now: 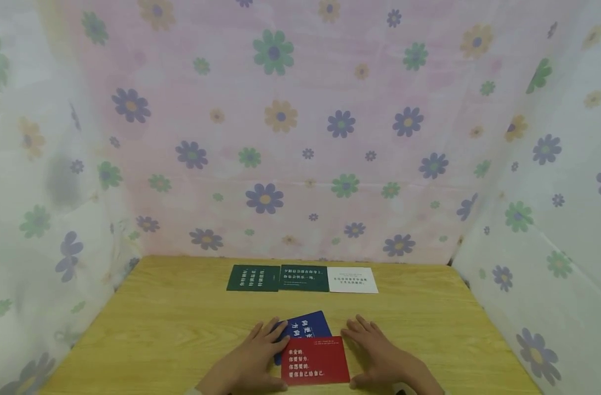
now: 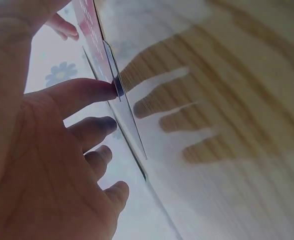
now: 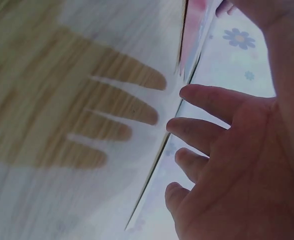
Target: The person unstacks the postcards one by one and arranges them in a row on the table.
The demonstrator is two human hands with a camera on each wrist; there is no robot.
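In the head view a red card (image 1: 314,362) printed with white lettering lies near the front of the table. It covers part of a blue card (image 1: 311,325), which lies askew beneath it and sticks out at the top and left. My left hand (image 1: 253,355) is at the left side of both cards, its index fingertip at their edge in the left wrist view. To the right of the red card is my right hand (image 1: 381,354), fingers spread and relaxed, the thumb tip by the lower right corner. Neither hand grips anything.
Farther back, two dark green cards (image 1: 253,278) (image 1: 304,278) and a white card (image 1: 352,280) lie side by side in a row. The wooden table (image 1: 157,318) is enclosed by a flowered cloth (image 1: 300,137) at the back and both sides.
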